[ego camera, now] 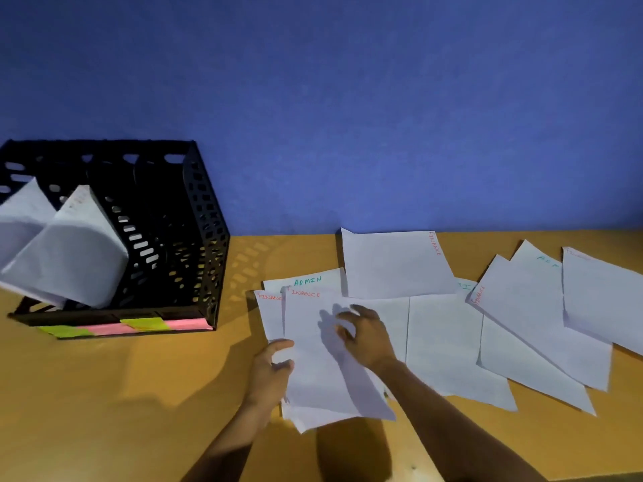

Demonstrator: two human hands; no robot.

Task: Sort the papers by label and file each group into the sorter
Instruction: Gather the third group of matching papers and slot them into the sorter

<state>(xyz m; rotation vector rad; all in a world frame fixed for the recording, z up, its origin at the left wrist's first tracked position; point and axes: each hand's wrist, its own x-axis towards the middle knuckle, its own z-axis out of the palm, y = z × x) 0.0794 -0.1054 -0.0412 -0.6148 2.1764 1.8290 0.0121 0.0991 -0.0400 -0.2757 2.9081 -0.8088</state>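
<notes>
— How many labels read FINANCE?
— Four in red, one ADMIN sheet (306,280) in green; others are too blurred.
— The hands?
— Left hand (273,368) pinches the small stack (323,360) at its edge; right hand (365,337) rests on it, fingers curled loosely.
— The sorter (167,217)?
— Far left on the table (139,394), holding two paper bundles.

Matt white papers (396,266), perforated black plastic sorter (201,217), smooth wooden table (104,394).
</notes>
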